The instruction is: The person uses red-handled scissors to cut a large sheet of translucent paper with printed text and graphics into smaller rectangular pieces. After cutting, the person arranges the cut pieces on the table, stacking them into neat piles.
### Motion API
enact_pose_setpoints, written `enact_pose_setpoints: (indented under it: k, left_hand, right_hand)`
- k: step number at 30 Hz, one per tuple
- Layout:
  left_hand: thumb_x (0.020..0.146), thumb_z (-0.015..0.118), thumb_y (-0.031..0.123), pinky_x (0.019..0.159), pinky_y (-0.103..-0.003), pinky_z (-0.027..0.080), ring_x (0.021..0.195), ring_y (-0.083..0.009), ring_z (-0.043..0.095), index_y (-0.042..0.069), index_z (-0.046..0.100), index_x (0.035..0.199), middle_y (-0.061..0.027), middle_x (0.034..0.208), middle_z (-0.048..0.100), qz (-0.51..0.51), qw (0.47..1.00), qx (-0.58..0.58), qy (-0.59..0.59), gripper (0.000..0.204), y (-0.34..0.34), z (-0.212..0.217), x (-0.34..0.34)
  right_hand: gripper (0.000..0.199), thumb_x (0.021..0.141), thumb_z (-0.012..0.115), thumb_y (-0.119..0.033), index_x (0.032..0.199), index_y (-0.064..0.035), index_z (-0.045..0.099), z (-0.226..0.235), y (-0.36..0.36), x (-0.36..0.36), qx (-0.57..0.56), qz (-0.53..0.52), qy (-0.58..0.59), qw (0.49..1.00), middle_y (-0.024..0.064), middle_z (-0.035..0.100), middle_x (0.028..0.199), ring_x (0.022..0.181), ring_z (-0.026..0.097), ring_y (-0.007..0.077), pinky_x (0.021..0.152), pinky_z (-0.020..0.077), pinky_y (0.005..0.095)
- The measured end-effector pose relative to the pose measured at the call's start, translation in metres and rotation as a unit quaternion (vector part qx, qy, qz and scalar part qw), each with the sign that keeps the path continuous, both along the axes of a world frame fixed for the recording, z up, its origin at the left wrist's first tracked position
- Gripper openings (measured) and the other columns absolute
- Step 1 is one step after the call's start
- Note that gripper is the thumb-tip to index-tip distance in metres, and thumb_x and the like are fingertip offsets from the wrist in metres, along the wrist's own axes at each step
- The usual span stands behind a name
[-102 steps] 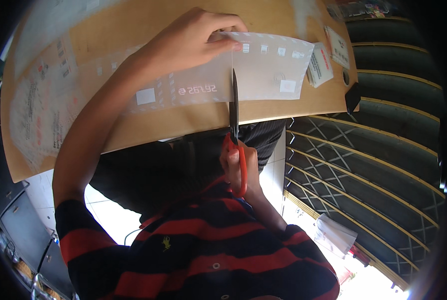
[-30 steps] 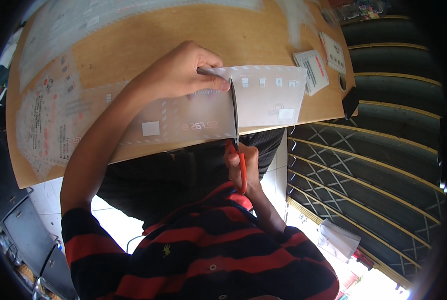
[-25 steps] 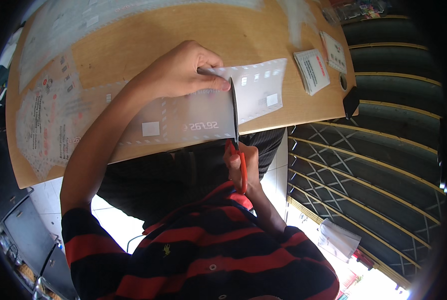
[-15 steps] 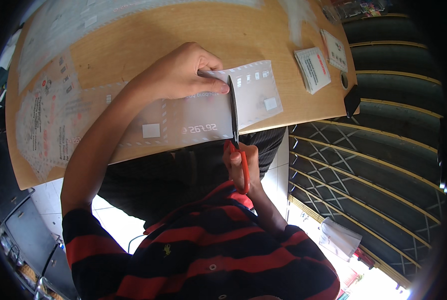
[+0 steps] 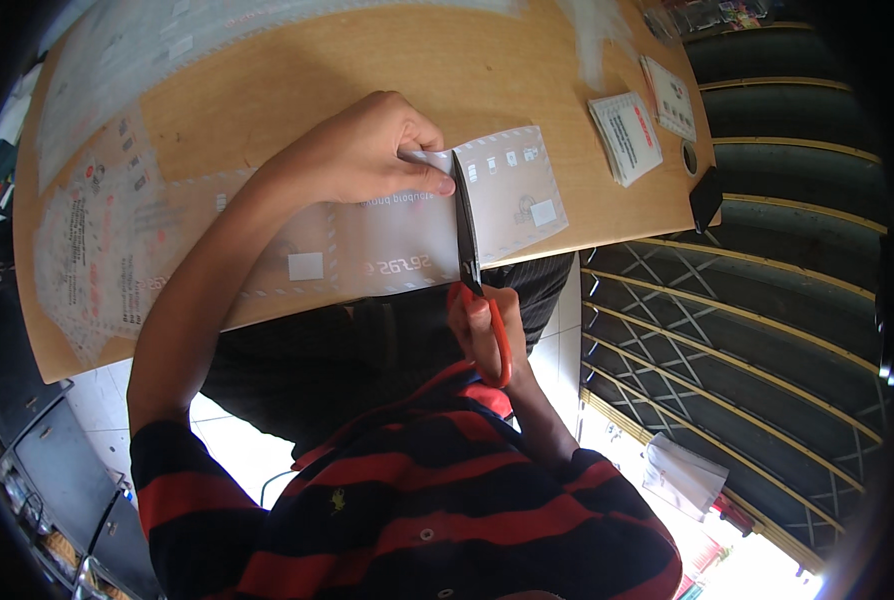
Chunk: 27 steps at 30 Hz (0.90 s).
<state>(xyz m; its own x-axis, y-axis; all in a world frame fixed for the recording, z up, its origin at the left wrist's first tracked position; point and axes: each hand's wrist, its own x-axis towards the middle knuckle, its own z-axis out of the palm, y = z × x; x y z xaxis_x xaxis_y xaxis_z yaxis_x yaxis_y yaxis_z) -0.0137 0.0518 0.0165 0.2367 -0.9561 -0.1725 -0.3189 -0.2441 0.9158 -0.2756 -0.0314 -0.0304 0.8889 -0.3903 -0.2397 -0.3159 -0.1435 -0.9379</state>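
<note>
A long translucent printed plastic sheet (image 5: 397,240) lies along the table's near edge. My left hand (image 5: 392,150) pinches its far edge between thumb and fingers, just left of the cutting line. In my right hand (image 5: 482,325), below the table edge, is a pair of scissors (image 5: 469,225) with red handles and dark blades. The blades point away from me and cross the sheet from near edge to far edge, with their tips close to my left thumb. To the right of the blades lies the sheet's end section (image 5: 517,185), with small printed symbols and a white square.
More printed plastic sheets (image 5: 87,240) overlap at the table's left. A stack of printed cards (image 5: 625,138) sits at the right, beside another stack (image 5: 669,97). Along the wooden table's (image 5: 507,85) far edge lies clear plastic. A folding metal gate (image 5: 727,300) stands to the right.
The scissors' handles have shifted slightly right and spread a little, and the blades are tilted more. My left hand keeps its pinch, having moved only slightly.
</note>
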Motion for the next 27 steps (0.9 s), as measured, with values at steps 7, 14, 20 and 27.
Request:
enact_pose_setpoints:
  k: [7,14,20,27]
  left_hand:
    - [0.081,0.078,0.017,0.052,-0.028,0.036,0.056,-0.0076,0.045,-0.002,0.067,0.079,-0.0045,0.059,0.056,-0.007,1.000,-0.024,-0.001,0.023,0.001,0.001,-0.002]
    - [0.081,0.077,0.016,0.054,-0.026,0.038,0.059,-0.0057,0.048,-0.001,0.070,0.084,-0.0039,0.063,0.060,-0.010,1.000,-0.014,-0.016,0.019,0.001,0.006,-0.001]
    - [0.081,0.078,0.017,0.059,-0.023,0.043,0.064,-0.0050,0.056,0.002,0.074,0.088,-0.0021,0.070,0.068,-0.008,0.987,-0.135,0.083,0.017,0.004,0.007,-0.008]
    - [0.081,0.078,0.016,0.060,-0.025,0.045,0.063,-0.0086,0.058,0.002,0.072,0.091,-0.0043,0.072,0.068,-0.018,0.987,-0.161,0.004,0.018,0.012,0.021,-0.003]
  right_hand:
    - [0.073,0.095,0.042,-0.065,0.057,-0.0037,0.048,0.011,-0.005,0.007,0.030,0.013,-0.025,0.999,0.0019,0.044,0.043,0.038,0.043,0.0097,0.039,0.0329,0.0252]
    - [0.065,0.099,0.043,-0.052,0.057,-0.0039,0.051,0.018,0.002,0.007,0.018,-0.028,0.019,0.999,0.0014,0.044,0.041,0.036,0.042,0.0086,0.038,0.0312,0.0241]
    - [0.024,0.088,0.072,-0.022,0.084,0.0012,0.067,0.057,0.010,0.009,0.036,-0.135,0.043,0.989,0.0018,0.060,0.059,0.044,0.051,0.0062,0.041,0.0398,0.0246]
    - [0.018,0.085,0.073,-0.013,0.089,0.0014,0.063,0.064,0.007,0.032,0.039,-0.160,-0.032,0.986,-0.0003,0.060,0.063,0.048,0.050,0.0038,0.043,0.0376,0.0212]
